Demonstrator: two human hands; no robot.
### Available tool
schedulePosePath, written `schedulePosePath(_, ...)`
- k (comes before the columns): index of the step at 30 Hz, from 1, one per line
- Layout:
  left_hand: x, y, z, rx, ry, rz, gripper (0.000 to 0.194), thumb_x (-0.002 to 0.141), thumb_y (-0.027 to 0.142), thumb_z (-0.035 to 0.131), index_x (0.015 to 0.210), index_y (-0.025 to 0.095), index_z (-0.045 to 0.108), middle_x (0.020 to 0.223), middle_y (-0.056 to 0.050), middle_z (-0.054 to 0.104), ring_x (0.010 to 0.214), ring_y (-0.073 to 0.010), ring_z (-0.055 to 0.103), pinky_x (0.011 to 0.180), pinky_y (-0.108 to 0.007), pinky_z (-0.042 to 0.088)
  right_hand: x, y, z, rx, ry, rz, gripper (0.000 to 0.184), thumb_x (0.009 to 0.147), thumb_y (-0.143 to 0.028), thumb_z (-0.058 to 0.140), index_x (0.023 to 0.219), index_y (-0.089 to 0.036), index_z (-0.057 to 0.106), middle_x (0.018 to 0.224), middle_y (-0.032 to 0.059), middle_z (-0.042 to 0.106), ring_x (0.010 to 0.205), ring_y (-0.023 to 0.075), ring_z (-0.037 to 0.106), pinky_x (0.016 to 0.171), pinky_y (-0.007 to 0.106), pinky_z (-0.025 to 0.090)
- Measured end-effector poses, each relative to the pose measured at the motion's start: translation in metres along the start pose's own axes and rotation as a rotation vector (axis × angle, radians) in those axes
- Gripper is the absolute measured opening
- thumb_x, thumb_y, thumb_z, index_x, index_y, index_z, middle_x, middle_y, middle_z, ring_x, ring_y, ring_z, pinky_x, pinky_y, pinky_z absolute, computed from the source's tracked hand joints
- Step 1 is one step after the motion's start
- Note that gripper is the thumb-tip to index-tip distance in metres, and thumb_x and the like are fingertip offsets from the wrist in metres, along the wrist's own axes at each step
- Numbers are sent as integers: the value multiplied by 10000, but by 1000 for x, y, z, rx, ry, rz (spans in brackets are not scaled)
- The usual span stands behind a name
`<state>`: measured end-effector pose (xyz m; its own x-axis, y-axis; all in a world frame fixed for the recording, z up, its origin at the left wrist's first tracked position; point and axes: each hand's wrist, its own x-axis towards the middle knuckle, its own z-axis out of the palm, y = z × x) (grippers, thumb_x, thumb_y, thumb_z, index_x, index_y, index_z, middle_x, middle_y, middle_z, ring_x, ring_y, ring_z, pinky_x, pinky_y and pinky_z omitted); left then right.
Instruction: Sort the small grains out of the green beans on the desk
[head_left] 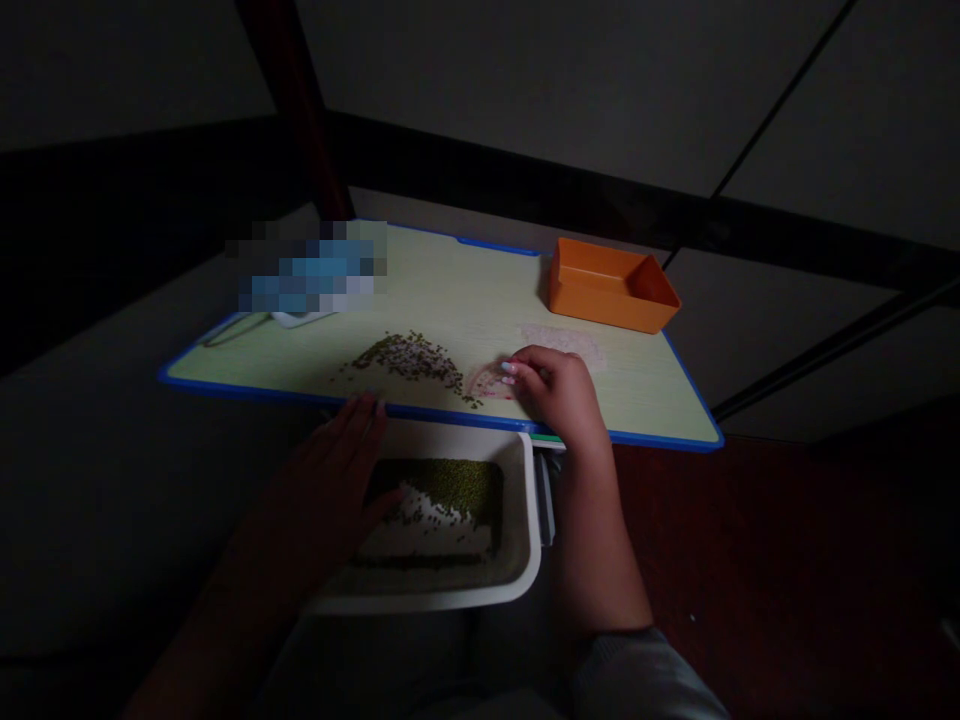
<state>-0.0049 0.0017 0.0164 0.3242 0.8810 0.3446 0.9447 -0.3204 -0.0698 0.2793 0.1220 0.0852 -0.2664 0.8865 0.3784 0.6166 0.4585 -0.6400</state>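
Observation:
My right hand is closed in a pinch on a see-through, pink-edged flat piece, standing at the right end of a loose pile of beans on the pale tabletop. Green and darker beans are mixed in that pile. My left hand has its fingers stretched out, fingertips near the table's blue front edge and the thumb over the bin. Below the edge, a white bin holds many small green beans, heaped toward its far side.
An orange box stands at the table's back right. Flat on the table behind my right hand lies a pale, clear patterned sheet. A pixelated bluish item occupies the left end, beside a cord. The wall rises close behind.

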Motion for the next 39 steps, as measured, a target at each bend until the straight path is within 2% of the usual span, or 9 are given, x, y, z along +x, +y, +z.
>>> schedulePosePath(5,0,1,0,-3,9,-15,870,938,656,280,1605,135,76,1689,-207,290,1553,-354,326,1201,-529,373,-3,6,-4,95,-12,-19,184,951,-302,623,853,-245,768,851,28,786,781,174,690,750,317,487)
schedulePosePath(12,0,0,1,7,4,0,891,935,657,304,1606,132,44,1692,-214,275,1556,-366,317,1206,-533,373,-1,3,-1,43,45,-9,179,950,-293,620,853,-239,761,847,39,783,782,188,689,768,330,492)
schedulePosePath(18,0,2,-1,-7,-2,-11,867,943,601,365,1608,155,32,1709,-186,240,1574,-345,281,1219,-528,359,0,0,2,33,-1,-31,177,954,-295,620,859,-253,764,838,26,782,778,180,690,768,323,492)
schedulePosePath(30,1,2,-1,9,8,2,872,943,631,315,1606,134,44,1689,-218,284,1550,-367,328,1197,-535,383,-3,3,0,81,-33,-26,189,964,-323,614,864,-258,762,855,16,786,761,163,687,734,304,501)
schedulePosePath(39,0,1,0,-6,5,-16,862,944,640,291,1608,157,31,1698,-193,277,1557,-356,317,1201,-538,379,-3,1,1,59,-11,-60,191,964,-304,613,860,-262,768,847,22,785,773,173,692,750,316,498)
